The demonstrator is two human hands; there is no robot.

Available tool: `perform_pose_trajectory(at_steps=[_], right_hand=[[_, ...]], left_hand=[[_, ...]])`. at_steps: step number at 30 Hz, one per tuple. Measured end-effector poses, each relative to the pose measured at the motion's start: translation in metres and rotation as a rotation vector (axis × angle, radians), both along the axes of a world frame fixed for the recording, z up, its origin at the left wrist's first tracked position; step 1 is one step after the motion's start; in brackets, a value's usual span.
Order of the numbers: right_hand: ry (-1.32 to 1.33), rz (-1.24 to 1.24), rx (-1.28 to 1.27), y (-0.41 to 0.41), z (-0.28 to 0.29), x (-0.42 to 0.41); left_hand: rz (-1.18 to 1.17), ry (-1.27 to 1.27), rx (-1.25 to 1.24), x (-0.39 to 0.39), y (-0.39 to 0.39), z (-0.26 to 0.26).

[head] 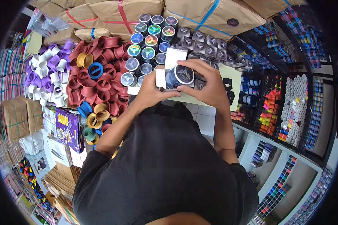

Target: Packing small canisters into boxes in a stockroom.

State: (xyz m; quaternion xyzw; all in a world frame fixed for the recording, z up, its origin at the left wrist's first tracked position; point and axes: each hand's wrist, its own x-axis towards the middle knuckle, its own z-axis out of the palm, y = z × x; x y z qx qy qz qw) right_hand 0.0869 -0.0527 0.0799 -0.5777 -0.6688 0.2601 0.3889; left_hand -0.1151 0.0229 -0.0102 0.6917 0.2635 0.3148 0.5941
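Observation:
My right hand (205,81) grips a dark cylindrical spool (183,75) by its round printed end, fingers on top and thumb below. The spool lies partly within the mouth of a small box with raised white flaps (175,57). My left hand (153,91) holds this box from the left, its thumb along the lower edge. How deep the spool sits in the box is hidden. Just left and behind stand several similar spools with shiny round labels (148,53). Small dark closed boxes (200,47) stand in rows behind my right hand.
Red plastic spools (102,84) are heaped at the left, beside white and purple ones (49,67). Paper-wrapped bundles (124,14) line the back. Shelves of coloured line spools (294,104) stand at the right. Small black pieces (228,90) lie on the pale tabletop (235,80).

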Motion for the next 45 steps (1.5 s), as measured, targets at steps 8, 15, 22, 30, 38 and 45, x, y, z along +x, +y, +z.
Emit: perform_pose_trajectory(at_steps=[8,15,22,30,38,45], right_hand=[[-0.005,0.024,-0.083,0.000,-0.010,0.001],[-0.069,0.090,0.033,0.005,-0.019,0.003],[-0.121,0.076,0.012,-0.002,-0.020,-0.003],[-0.294,0.071,0.146,-0.005,-0.030,-0.006],[-0.294,0.016,0.147,-0.029,-0.053,0.011],[-0.105,-0.984,0.261,-0.073,-0.182,0.180]], left_hand=[[0.075,0.077,0.068,-0.005,-0.010,0.001],[0.037,0.041,0.028,-0.006,-0.009,-0.002],[0.046,0.027,-0.016,-0.007,0.001,0.008],[0.046,0.035,0.043,-0.010,0.016,0.014],[-0.073,0.052,-0.107,0.002,0.008,-0.016],[-0.129,0.134,-0.247,0.006,-0.020,-0.047]])
